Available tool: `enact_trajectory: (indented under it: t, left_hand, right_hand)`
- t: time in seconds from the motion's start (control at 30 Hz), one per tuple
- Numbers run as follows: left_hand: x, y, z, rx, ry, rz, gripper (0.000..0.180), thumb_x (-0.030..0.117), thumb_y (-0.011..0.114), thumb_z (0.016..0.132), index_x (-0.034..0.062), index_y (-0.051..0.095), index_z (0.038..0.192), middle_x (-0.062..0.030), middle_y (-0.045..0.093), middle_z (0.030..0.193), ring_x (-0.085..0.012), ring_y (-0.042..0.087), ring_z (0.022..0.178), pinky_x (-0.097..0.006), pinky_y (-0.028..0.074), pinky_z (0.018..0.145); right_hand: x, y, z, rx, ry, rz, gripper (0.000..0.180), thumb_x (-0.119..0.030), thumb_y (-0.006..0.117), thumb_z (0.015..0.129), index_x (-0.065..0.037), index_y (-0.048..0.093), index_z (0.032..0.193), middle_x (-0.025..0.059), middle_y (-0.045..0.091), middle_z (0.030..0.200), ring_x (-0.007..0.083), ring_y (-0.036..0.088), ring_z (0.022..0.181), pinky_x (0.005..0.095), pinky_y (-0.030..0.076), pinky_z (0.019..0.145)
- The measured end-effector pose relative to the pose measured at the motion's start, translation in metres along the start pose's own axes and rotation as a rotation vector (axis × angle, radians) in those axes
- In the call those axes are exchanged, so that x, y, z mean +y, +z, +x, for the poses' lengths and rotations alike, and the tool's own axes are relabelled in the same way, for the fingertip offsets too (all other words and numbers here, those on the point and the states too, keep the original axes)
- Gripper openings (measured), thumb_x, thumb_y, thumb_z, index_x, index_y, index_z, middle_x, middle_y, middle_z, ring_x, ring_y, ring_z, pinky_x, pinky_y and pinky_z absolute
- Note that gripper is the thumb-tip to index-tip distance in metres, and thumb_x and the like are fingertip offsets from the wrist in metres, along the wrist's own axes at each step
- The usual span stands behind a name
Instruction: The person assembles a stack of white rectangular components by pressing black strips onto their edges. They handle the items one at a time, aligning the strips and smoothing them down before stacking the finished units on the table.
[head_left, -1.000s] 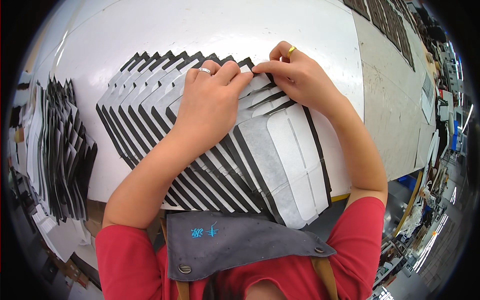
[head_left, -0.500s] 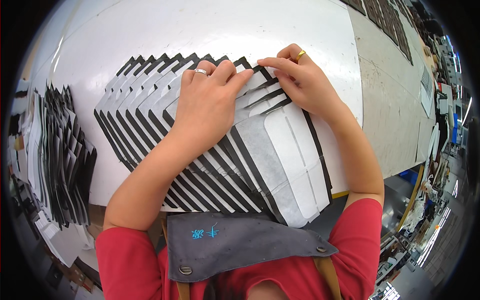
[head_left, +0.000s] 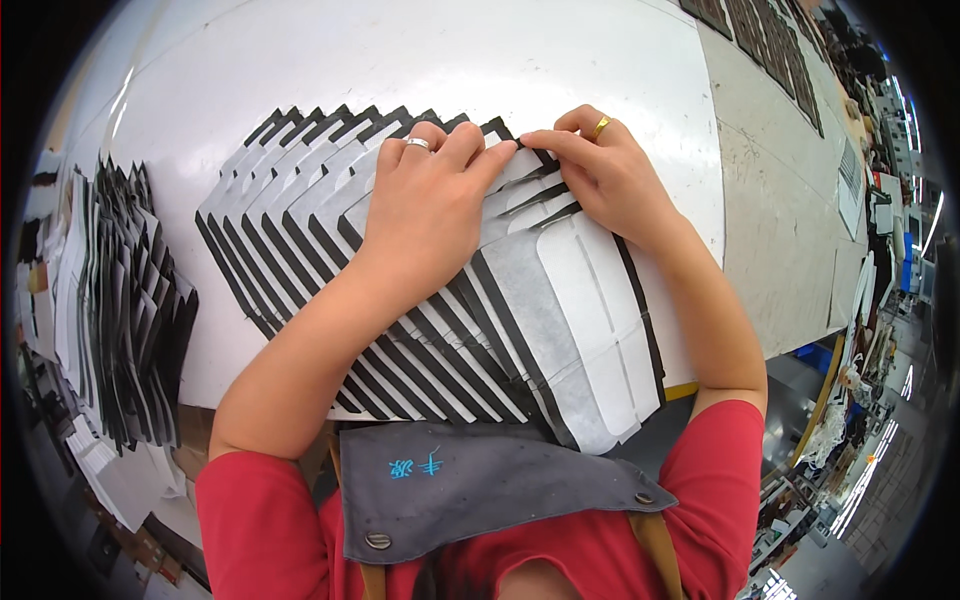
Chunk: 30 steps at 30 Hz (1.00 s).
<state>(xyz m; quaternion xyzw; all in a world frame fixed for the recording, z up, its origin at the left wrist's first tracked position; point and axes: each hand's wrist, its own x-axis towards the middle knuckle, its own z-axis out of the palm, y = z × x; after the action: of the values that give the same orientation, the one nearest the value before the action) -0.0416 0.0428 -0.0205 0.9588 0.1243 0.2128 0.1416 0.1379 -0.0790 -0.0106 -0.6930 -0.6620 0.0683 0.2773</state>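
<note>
Head view: pale panels [head_left: 525,310] with black edges, fanned out and overlapping on the white table [head_left: 450,60], just in front of the dark apron [head_left: 500,490]. On the foremost panel, at the right end, a long white patch [head_left: 580,300]. Left hand [head_left: 430,205], silver ring [head_left: 418,143] on one finger, laid over the upper part of the panels, fingers bent and close together, one tip at the top black edge. Right hand [head_left: 612,185], gold ring [head_left: 601,127] on one finger, at the upper right corner, index finger stretched toward that tip and nearly meeting it, the other fingers curled. Cannot tell a pinch from a light touch for either hand. Well apart on the left, a bunch of similar black-and-white pieces [head_left: 130,310]. At the upper right, dark strips [head_left: 772,52].
</note>
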Motion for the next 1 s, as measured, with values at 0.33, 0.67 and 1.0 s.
enact_trajectory:
  t: [0.33,0.67,1.0]
  left_hand:
    - [0.0,-0.007,-0.005,0.042,-0.053,-0.114,0.03,0.002,0.054,0.085,0.0089,0.063,0.114,-0.005,0.058,0.095,-0.0237,0.054,0.087,-0.037,0.039,0.079]
    - [-0.022,-0.016,-0.004,0.015,-0.246,-0.404,0.021,0.006,0.054,0.087,0.0045,0.063,0.106,-0.0104,0.059,0.093,-0.0269,0.056,0.087,-0.04,0.041,0.081]
    - [-0.023,-0.011,-0.002,0.026,-0.164,-0.283,0.024,0.002,0.057,0.084,0.0065,0.066,0.105,-0.0072,0.058,0.094,-0.0239,0.054,0.088,-0.036,0.04,0.08]
  right_hand:
    - [-0.005,-0.005,0.016,0.026,0.142,0.168,0.027,0.0,0.06,0.083,-0.009,0.065,0.107,0.0029,0.06,0.091,0.0135,0.053,0.073,0.0266,0.046,0.067]
    - [-0.008,-0.001,0.058,-0.253,0.319,0.396,0.023,-0.009,0.056,0.086,-0.005,0.066,0.106,0.0055,0.061,0.087,0.0139,0.054,0.072,0.0272,0.047,0.066]
    - [-0.001,0.003,0.048,-0.178,0.107,0.326,0.02,-0.001,0.055,0.086,-0.008,0.071,0.096,0.0045,0.056,0.092,0.0146,0.054,0.073,0.0265,0.046,0.067]
